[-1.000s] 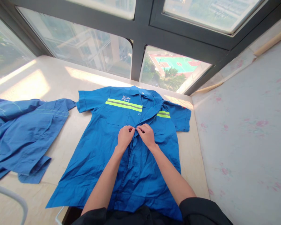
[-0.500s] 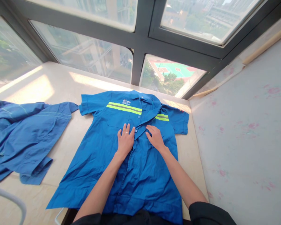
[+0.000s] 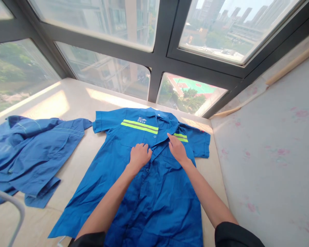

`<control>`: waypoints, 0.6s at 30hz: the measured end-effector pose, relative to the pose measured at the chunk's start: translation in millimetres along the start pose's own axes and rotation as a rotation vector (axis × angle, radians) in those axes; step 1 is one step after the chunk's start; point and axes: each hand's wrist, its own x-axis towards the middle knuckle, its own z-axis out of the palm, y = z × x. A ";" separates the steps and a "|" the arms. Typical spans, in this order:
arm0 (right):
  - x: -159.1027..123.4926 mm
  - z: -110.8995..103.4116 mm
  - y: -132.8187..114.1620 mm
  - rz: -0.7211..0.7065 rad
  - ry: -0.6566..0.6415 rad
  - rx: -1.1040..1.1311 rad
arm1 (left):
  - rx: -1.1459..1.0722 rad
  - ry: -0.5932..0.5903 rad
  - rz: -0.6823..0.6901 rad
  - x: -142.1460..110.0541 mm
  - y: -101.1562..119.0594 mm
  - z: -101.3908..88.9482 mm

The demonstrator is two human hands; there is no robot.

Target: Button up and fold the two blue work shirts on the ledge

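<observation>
A blue short-sleeved work shirt with yellow-green reflective stripes lies spread out, front side up, its collar towards the window. My left hand is closed on the shirt's front edge below the chest stripe, fingers curled over the cloth. Across the front opening, my right hand has its finger and thumb at the edge of the other front panel, just under the collar flap; its fingertips are partly hidden. A button shows above my left hand, and another button below it.
A second blue garment lies crumpled at the left on the pale surface. Grey-framed windows stand behind, and a flower-patterned wall borders the right. A curved white tube is at the lower left.
My left hand's spread fingers have curled onto the shirt's edge. The right hand has moved up along the opposite front panel towards the collar. The view has tilted up slightly.
</observation>
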 end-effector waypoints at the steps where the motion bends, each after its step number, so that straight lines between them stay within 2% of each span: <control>1: 5.8 -0.1 0.8 -0.027 -0.017 -0.047 | -0.020 0.000 -0.012 10.5 2.0 -3.6; 3: 17.6 -0.1 0.4 -0.078 -0.040 -0.139 | -0.081 0.025 -0.013 31.1 6.6 -4.9; 7: 41.2 1.0 -5.8 -0.153 -0.049 -0.244 | -0.224 0.044 0.023 61.1 17.5 8.8; 11: 59.9 7.6 -12.8 -0.158 -0.019 -0.285 | -0.240 0.047 0.027 75.1 20.3 21.2; 15: 68.2 20.2 -16.2 -0.119 0.029 -0.232 | -0.235 0.048 0.043 84.5 10.3 25.4; 18: 68.3 28.4 -16.3 -0.149 0.016 -0.184 | -0.194 0.020 0.073 90.6 1.5 26.9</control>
